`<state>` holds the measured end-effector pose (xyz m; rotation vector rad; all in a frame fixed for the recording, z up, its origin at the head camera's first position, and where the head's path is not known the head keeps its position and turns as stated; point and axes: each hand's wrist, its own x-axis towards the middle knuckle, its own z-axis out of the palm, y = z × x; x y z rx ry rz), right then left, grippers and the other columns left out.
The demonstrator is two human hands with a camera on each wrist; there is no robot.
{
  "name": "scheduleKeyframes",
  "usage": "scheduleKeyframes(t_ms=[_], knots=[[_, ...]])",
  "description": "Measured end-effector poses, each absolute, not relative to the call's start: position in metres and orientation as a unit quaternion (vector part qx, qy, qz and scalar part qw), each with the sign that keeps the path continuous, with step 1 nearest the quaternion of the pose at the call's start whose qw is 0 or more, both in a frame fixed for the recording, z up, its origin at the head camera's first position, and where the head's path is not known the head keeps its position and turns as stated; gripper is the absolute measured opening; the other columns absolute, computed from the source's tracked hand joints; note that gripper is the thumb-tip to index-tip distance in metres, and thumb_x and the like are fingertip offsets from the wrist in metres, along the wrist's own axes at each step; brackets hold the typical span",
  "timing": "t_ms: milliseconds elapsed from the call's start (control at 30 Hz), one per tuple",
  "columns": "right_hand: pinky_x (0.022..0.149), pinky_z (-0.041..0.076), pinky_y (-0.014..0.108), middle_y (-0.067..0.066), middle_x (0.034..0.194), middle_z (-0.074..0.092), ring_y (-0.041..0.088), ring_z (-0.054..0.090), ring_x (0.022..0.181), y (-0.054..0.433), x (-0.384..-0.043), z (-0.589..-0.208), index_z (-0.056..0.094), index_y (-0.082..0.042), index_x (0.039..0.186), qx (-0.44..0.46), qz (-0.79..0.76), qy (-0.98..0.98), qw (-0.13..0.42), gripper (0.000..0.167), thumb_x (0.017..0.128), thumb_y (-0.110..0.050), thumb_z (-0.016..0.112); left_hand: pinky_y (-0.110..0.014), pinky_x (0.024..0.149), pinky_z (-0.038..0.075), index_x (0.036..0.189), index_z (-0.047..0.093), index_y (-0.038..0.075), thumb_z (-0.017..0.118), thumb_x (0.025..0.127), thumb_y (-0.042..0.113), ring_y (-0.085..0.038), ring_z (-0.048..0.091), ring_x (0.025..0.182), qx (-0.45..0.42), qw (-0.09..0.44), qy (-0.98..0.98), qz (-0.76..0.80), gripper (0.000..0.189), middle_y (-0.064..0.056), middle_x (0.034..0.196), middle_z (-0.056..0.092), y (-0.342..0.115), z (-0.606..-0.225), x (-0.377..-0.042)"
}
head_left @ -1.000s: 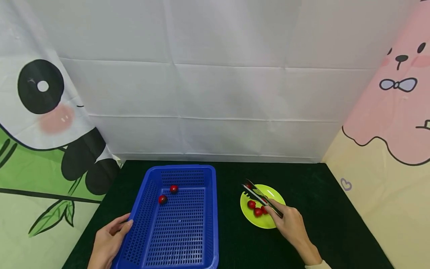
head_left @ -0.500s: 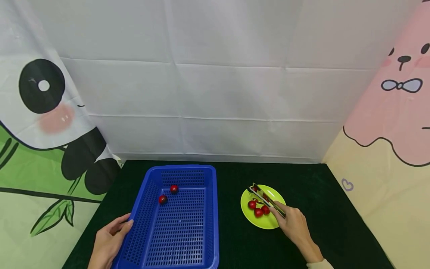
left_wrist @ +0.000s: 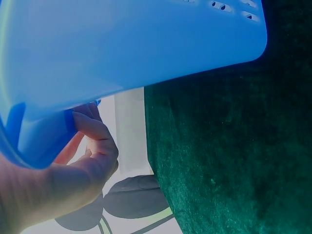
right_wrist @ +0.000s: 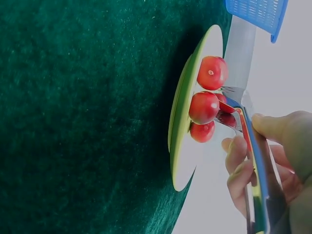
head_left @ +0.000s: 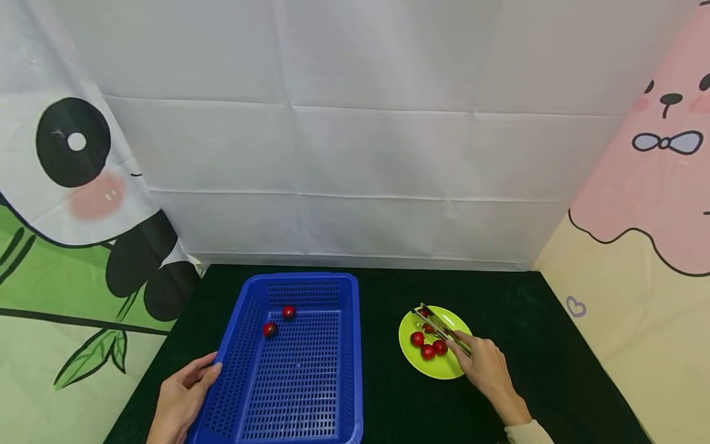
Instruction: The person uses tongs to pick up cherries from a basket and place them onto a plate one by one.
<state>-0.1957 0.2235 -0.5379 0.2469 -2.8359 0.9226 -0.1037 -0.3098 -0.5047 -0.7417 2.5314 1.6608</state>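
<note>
My left hand [head_left: 185,394] grips the left rim of a blue plastic basket [head_left: 299,382], thumb over the edge in the left wrist view. Inside the basket, near its far left, lie two cherry tomatoes, one [head_left: 289,312] behind the other [head_left: 270,330]. My right hand [head_left: 488,370] holds metal tongs [right_wrist: 259,165] with fork-like tips, thumb on one arm and fingers on the other. The tips reach over a yellow-green plate [head_left: 444,372]. One tomato [head_left: 423,312] shows between the tips at the plate's far left. Several more tomatoes [head_left: 428,351] sit close beside the tongs.
A dark green cloth [head_left: 383,394] covers the table. White fabric [head_left: 377,160] hangs behind it, and printed cartoon cloths stand at the left and right sides. The basket is left of the plate, with a strip of green cloth between them.
My right hand has drawn the tongs slightly back and right, and their spread tips have come closer together around the far tomato. My left hand and the basket keep their place.
</note>
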Motion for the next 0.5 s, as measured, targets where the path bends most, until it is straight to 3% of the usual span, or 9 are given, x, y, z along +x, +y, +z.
scheduleKeyframes(t_ms=[500], knots=[[0.044, 0.033, 0.022, -0.007, 0.055, 0.042, 0.006, 0.038, 0.043, 0.2215, -0.1979, -0.5392, 0.073, 0.000, 0.124, 0.100, 0.289, -0.950, 0.065, 0.036, 0.099, -0.026, 0.072, -0.035, 0.073, 0.057, 0.147, 0.050, -0.003, 0.067, 0.101, 0.038, -0.017, 0.069, 0.087, -0.235, 0.009, 0.811, 0.536, 0.063, -0.015, 0.112, 0.073, -0.3087, -0.5052, -0.1030]])
